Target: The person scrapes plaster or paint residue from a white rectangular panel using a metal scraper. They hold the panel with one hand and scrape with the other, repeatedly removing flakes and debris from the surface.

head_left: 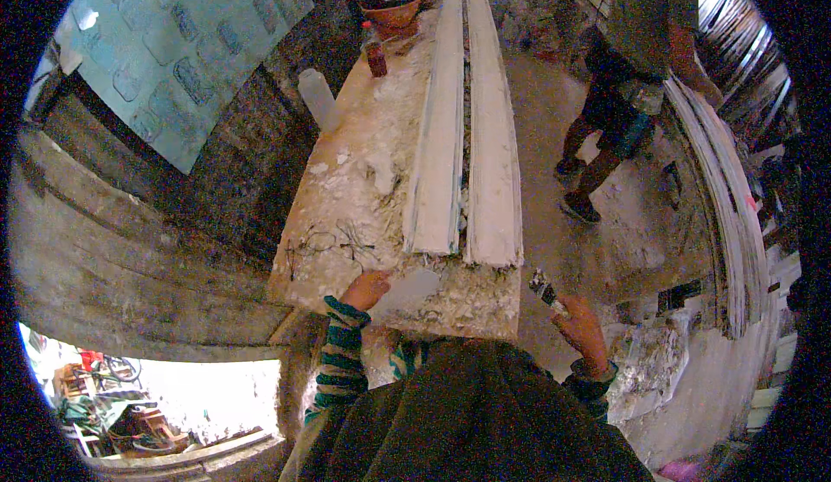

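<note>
My left hand (367, 290) is closed at the near end of the table, around the left end of a pale, flat, blade-like piece (414, 288). Its fingers are partly hidden. Past the table's right edge, my right hand (582, 330) grips a small paintbrush (544, 290) with a dark, white-specked head pointing up and left. Just ahead of my hands, two long white moulding strips (437, 153) (492, 153) lie side by side, with a narrow dark gap between them.
White crumbs and smears cover the table (333, 196), where thin wire (351, 241) lies. Farther off stand a whitish jug (318, 99), a red bottle (375, 53) and an orange basin (391, 16). A person (645, 58) stands at right, beside stacked long strips (714, 161).
</note>
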Tool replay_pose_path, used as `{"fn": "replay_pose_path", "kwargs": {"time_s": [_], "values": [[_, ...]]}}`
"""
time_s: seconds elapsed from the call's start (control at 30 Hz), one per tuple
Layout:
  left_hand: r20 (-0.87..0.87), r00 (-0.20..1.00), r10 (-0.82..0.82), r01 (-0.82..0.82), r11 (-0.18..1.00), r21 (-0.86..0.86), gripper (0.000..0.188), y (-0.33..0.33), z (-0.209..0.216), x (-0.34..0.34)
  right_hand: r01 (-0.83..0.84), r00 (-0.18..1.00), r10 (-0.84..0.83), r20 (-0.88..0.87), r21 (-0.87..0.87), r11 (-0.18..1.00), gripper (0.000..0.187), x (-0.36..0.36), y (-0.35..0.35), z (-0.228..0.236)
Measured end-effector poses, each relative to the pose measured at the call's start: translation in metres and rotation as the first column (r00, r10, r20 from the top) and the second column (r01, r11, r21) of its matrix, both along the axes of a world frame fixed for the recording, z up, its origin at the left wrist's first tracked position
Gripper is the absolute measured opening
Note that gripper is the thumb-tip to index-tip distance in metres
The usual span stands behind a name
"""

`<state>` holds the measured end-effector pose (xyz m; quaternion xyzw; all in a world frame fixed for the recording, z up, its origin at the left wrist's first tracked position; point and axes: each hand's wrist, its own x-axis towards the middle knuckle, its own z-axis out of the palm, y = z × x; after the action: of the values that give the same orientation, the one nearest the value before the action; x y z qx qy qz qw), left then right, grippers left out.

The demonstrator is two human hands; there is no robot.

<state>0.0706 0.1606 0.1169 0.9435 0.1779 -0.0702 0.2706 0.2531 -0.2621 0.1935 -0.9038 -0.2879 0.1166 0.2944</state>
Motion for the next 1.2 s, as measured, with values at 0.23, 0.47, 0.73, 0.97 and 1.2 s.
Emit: {"fn": "replay_pose_path", "kwargs": {"time_s": [0.23,0.47,0.73,0.97,1.2], "values": [[0.108,0.98,0.17,-0.172,0.985,0.011,0.053,0.028,0.025,0.023,0.03,0.93,-0.156,-0.334,-0.352,0.935,0.036,-0.002,0.021,0.0],[0.137,0.95,0.282,-0.243,0.938,-0.249,0.07,0.129,0.0,0.11,-0.03,0.995,0.01,-0.103,-0.196,0.98,0.039,-0.034,0.017,-0.029],[0.073,0.798,0.598,-0.596,0.802,-0.045,0.094,0.186,-0.092,0.211,0.199,0.976,-0.185,-0.113,0.122,0.972,0.043,-0.047,-0.004,-0.001],[0.282,0.754,0.593,-0.64,0.76,0.113,0.101,0.152,-0.09,0.23,0.384,0.923,-0.384,-0.024,0.051,0.922,0.043,-0.067,0.009,0.0],[0.234,0.783,0.577,-0.615,0.775,0.146,0.096,0.127,-0.035,0.225,0.383,0.924,-0.378,-0.062,0.164,0.909,0.043,-0.075,0.008,-0.02]]}}
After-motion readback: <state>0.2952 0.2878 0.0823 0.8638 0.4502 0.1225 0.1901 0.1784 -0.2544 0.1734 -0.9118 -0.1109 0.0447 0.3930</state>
